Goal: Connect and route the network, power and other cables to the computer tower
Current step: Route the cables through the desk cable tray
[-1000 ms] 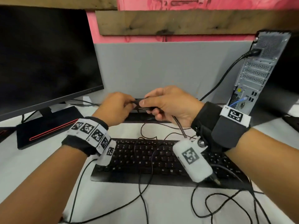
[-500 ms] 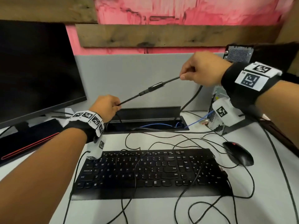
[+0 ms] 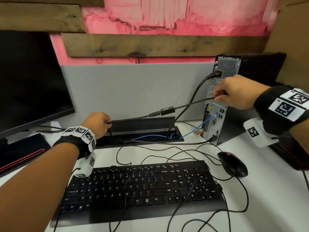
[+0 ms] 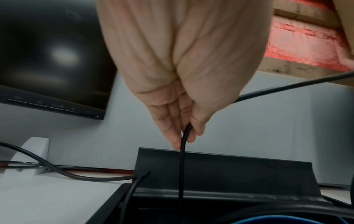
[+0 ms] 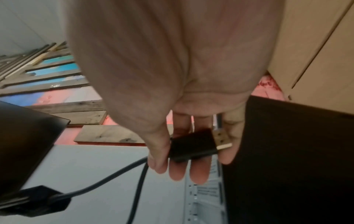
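Right hand [image 3: 234, 93] pinches the plug [image 5: 193, 146] of a black cable [image 3: 192, 103], thumb and fingers clamped on its body, metal tip bare and pointing toward the rear panel of the tower [image 3: 219, 101] at far right. Left hand [image 3: 98, 123] grips the same cable farther back, fingers curled round it just above the open tabletop cable box [image 3: 142, 131], into which the cable drops. An inline adapter [image 3: 167, 113] hangs on the span between the hands.

Compared with half a second ago, the right hand has dropped from above the tower to the level of its ports, and the cable now runs lower and nearly taut; a second ago both hands met at mid-desk over the keyboard [image 3: 142, 190]. The plug thus appears to be in final approach, not yet seated.

A thick power lead [image 3: 197, 87] is already plugged in near the top of the tower; a blue network cable [image 3: 207, 122] reaches the lower panel. The mouse [image 3: 233, 164] lies near right amid loose wires.
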